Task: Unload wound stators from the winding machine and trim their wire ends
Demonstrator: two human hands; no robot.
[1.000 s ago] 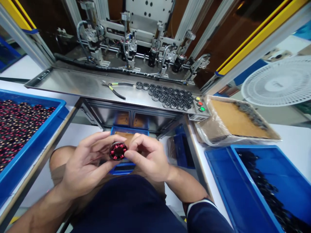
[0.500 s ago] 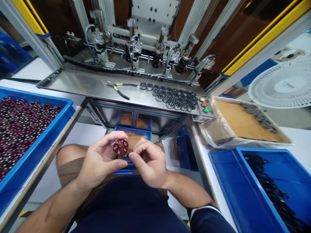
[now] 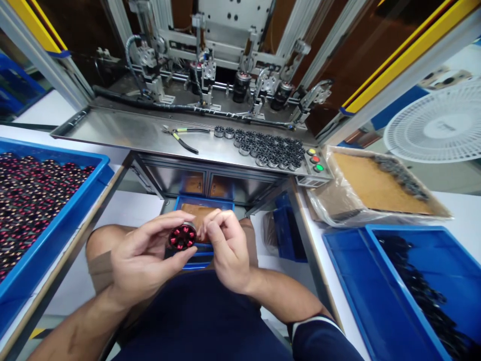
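Over my lap, my left hand (image 3: 146, 255) grips a round motor stator (image 3: 182, 236) between thumb and fingers. The stator has a dark ring and red windings, and its open face is turned up toward me. Just to its right is my right hand (image 3: 229, 250), fingers curled together in a pinch. Whatever the pinch holds, if anything, is too small to make out. A small gap separates the right fingertips from the stator.
A blue bin (image 3: 90, 170) of wound stators stands at left. On the metal ledge (image 3: 124, 131) lie pliers (image 3: 182, 138) and several dark unwound cores (image 3: 263, 148), beside a button box (image 3: 315, 165). At right are a plastic-lined carton (image 3: 361, 180), blue bins (image 3: 361, 281) and a fan (image 3: 439, 125).
The stator has tipped and moved slightly down and left in my left hand. My right hand has drawn up and closed its fingers more tightly, shifting a little away from the stator.
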